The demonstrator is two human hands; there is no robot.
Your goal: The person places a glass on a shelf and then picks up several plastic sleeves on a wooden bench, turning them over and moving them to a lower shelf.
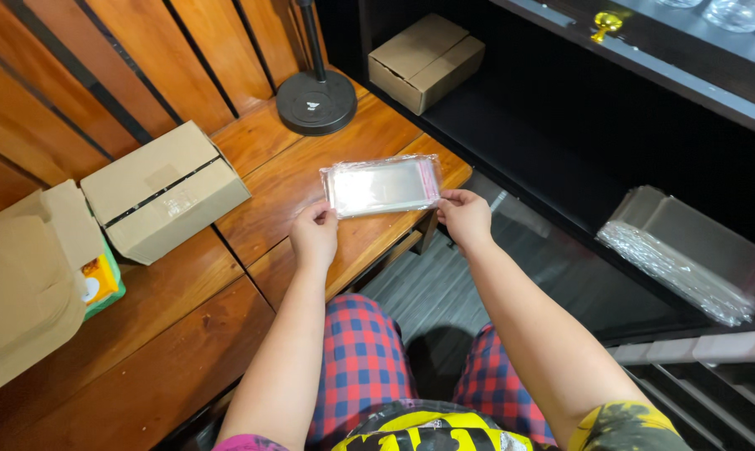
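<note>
As the person is sitting with red-and-blue checked shorts [356, 367] nearest the viewer, both forearms are reaching forward over the edge of the wooden tabletop [185, 334].

Item, left hand [315, 236] — fingers closed, pinching the lower left corner of the clear plastic sleeve [383, 185]. Item, right hand [465, 217] — fingers likewise closed, pinching the lower right corner. The sleeve is lying flat on the tabletop near its outer corner, just beyond both hands; its long axis is running left to right, spanning from one grip to the other, so neither hand is sitting nearer than its partner.

Item, to the left of the hands — a closed cardboard box [164, 192] resting on the wood, well apart from the sleeve; at the far left, a large brown paper bag [22, 292] with a green-and-yellow packet [101, 280] showing at its edge.

Item, beyond the sleeve — a black round stand base [316, 102] with an upright pole. Farther back, a second small cardboard box [426, 60] is sitting on a dark surface.

Item, to the right, well apart — a thick stack of clear sleeves [686, 250] lying on a dark shelf.
</note>
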